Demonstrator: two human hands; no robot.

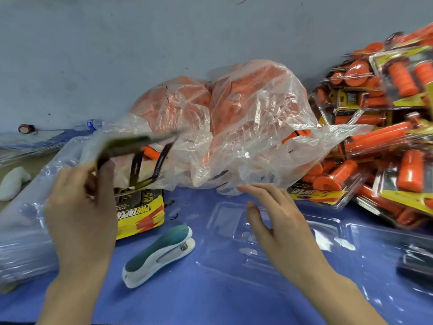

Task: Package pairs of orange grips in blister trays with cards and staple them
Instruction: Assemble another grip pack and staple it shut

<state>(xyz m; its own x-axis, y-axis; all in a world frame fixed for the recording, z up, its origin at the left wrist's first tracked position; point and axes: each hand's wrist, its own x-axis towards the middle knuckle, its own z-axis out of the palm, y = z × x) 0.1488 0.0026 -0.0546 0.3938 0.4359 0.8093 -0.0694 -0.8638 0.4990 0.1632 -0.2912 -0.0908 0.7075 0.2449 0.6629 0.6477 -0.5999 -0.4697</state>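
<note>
Nearest the front edge of the table (210,301), the stapler (159,254) lies on its side between the two hands, untouched, so stapling looks a way off.

The left hand (79,207) pinches a printed card (138,144) by its near corner and holds it up in the air. It's pretty blurred, so I can't tell which face is up. The right hand (281,226) is spread and relaxed, holding nothing, and hovers just above an empty clear blister tray (328,231) lying toward the right side.

My read is that the card is headed for that tray. To do it well, I'd press the right hand flat on the tray rim so it can't skate around. Then seat the card square in the recess, with no corner riding up, before any grips go in.

Just behind the left hand is the card stack (140,214), with a pile of spare trays (21,231) along the left edge. The orange grips are further back in a big plastic bag (234,118) mid-table, touching the right hand's fingertips. Finished packs (386,137) are heaped at the far right corner.
</note>
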